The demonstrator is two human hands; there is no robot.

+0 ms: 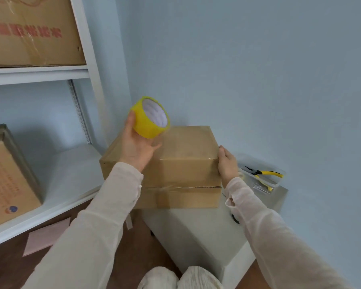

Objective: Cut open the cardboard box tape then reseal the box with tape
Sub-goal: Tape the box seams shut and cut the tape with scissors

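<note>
right now my left hand (137, 142) is curled around the yellow tape roll (150, 117), thumb on the far rim and fingers cupped under it, holding it up above the far left part of the cardboard box (181, 155) with its open core facing up and to the right. a faint clear strip seems to run from the roll down toward the box top, though the blur makes it hard to be sure. my right hand (227, 164) is flat against the box's right edge, fingers pressed on the corner, gripping nothing but steadying it. the box sits straight ahead of me on a pale grey block (196, 230), its long side running left to right, and the seam on the near face (196, 187) runs the same way, partly covered by clear tape on the left and showing a dark gap toward the right. so i judge the roll has to travel down and toward me, then along that seam, and the left hand is the one placed to do it. beyond my right hand a clear tray (279, 180) holds yellow-handled pliers (263, 173). on the white shelf (38, 74) at my left, a carton (29, 32) bears red printed characters, too blurred to read; a lower carton (6, 184) has small orange print, also unreadable.
</note>
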